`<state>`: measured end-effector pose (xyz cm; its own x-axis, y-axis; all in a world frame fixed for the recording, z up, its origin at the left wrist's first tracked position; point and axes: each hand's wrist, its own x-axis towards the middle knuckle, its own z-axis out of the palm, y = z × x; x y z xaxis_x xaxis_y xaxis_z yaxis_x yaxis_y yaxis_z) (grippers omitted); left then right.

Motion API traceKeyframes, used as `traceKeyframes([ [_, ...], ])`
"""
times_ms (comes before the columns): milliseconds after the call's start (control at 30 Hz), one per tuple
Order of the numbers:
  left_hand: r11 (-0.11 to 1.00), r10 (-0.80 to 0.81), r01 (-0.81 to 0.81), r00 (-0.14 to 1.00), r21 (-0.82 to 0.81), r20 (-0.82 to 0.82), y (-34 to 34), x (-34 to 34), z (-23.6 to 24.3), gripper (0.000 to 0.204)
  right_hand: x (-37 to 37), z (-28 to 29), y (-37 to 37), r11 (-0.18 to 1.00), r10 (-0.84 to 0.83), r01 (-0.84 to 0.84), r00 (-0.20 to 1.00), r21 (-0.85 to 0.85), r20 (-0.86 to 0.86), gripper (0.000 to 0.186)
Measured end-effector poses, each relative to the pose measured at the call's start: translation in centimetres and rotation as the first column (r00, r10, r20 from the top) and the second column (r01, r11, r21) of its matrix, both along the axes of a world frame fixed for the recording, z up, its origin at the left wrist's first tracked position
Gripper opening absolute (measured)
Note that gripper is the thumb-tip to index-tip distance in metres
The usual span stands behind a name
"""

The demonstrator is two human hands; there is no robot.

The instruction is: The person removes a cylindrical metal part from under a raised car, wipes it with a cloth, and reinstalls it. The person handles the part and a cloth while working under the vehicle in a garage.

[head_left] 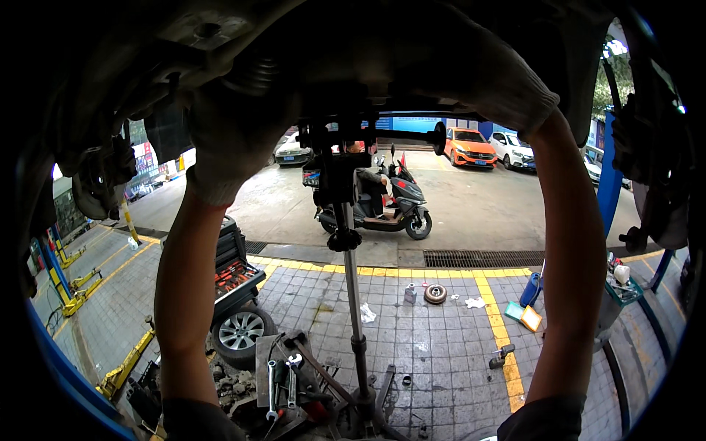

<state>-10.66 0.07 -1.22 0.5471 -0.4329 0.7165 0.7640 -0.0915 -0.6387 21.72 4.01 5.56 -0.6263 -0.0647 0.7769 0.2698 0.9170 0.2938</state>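
Both my arms are raised to the dark underside of a vehicle (353, 59). My left hand (234, 147), in a pale knitted work glove, is up beside a coil-like ribbed part (256, 73); its fingers are lost in shadow. My right hand (511, 84), gloved the same way, reaches into the dark on the right, and its fingers are hidden too. What either hand touches cannot be made out. Between my arms stands an upright jack (353, 294) with a shiny pole, its dark head (337, 173) close under the vehicle.
Below lie two wrenches (273, 389) on a tray, near an alloy wheel (243, 331) and an open toolbox (234, 275). A round metal part (435, 294) and filters (523, 316) lie on the tiles. Beyond are a scooter (397, 198) with a person, and parked cars (471, 147).
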Motion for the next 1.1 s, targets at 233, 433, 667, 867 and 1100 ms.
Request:
traceKeyframes([
  [233,0.964,-0.265,0.265,0.962,0.003,0.07,2.7,-1.0,0.5,0.073,0.6,-1.6,-0.1,0.996,0.015,-0.005,0.995,0.094,-0.104,0.091],
  [433,0.984,-0.175,0.178,0.969,0.0,0.172,3.2,-1.0,0.3,0.087,0.0,-2.0,1.8,1.0,0.003,-0.002,0.997,0.017,-0.079,0.088],
  [667,0.978,-0.181,0.194,0.97,-0.071,0.163,3.2,-1.4,0.2,0.091,1.7,-4.0,3.4,0.997,-0.079,0.075,0.987,-0.032,-0.137,0.089],
  [867,0.984,-0.165,0.17,0.982,-0.054,0.091,2.9,-1.8,0.4,0.091,4.3,-5.0,4.9,0.999,0.05,-0.052,0.98,-0.004,-0.195,0.097],
  [1100,0.997,-0.081,0.082,0.991,-0.01,0.111,2.1,-1.0,0.0,0.1,7.5,-8.4,4.5,0.983,0.022,-0.095,0.911,-0.158,-0.412,0.089],
])
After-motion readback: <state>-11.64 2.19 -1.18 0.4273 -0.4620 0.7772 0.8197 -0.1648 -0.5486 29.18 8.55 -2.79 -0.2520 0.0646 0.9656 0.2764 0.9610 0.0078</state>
